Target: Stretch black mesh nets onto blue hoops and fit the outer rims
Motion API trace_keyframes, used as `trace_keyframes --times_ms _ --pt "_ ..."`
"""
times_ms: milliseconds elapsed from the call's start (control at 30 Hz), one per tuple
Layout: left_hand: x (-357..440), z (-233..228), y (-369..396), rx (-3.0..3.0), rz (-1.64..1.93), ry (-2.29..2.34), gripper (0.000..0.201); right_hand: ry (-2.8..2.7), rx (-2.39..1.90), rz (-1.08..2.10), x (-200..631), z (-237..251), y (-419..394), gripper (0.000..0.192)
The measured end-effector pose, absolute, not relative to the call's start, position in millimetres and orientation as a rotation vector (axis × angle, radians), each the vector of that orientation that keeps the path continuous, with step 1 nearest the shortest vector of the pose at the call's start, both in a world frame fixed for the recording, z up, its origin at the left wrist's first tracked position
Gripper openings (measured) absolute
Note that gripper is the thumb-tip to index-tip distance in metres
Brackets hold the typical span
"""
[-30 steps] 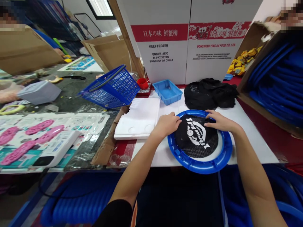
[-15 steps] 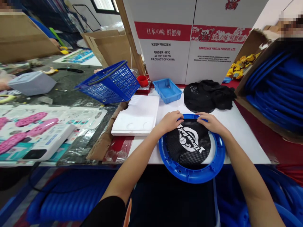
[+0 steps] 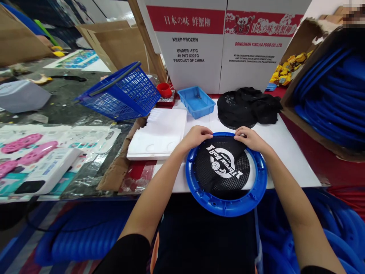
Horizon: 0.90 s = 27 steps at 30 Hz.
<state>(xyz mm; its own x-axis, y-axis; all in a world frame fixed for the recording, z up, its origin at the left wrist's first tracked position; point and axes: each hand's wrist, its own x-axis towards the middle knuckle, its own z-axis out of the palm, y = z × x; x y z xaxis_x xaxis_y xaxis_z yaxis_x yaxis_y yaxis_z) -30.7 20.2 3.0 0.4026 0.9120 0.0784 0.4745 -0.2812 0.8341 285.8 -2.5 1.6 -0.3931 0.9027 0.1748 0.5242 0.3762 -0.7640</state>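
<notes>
A blue plastic ring (image 3: 194, 187) rests partly on the white tabletop and overhangs its front edge. Inside it lies a round black mesh (image 3: 205, 167) printed with a white "Throw Ball" logo. White table shows through a gap between mesh and ring at the right. At the far left of the rim, my left hand (image 3: 197, 136) is closed, its fingertips pinching the mesh edge against the ring. My right hand (image 3: 252, 139) pinches the mesh edge at the far right of the rim, thumb and forefinger together. Both hands' fingertips partly cover the edge they hold.
Behind the ring are a small blue tray (image 3: 196, 114) and a pile of black mesh (image 3: 248, 106). White foam (image 3: 158, 133) and a tilted blue basket (image 3: 119, 93) stand left. Blue rings fill a carton (image 3: 327, 102) at right. A large white carton (image 3: 196, 76) stands at the back.
My fingers have shifted slightly on the far rim, the right hand's now curled in a tighter pinch. The mesh stays within the ring. The camera view has shifted a little.
</notes>
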Motion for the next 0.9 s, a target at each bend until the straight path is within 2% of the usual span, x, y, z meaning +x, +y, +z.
trace_keyframes --times_ms 200,767,900 --pt "-27.7 -1.1 19.2 1.958 0.746 1.202 0.019 -1.990 -1.231 0.940 286.9 -3.9 7.5 0.035" --pt "-27.6 -5.4 18.6 1.975 0.677 1.313 0.011 -1.935 -1.225 1.014 291.0 -15.3 24.9 0.037" --pt "-23.9 -1.9 16.4 2.044 0.693 1.311 0.012 -2.024 -1.183 0.878 292.8 -18.1 25.2 0.031"
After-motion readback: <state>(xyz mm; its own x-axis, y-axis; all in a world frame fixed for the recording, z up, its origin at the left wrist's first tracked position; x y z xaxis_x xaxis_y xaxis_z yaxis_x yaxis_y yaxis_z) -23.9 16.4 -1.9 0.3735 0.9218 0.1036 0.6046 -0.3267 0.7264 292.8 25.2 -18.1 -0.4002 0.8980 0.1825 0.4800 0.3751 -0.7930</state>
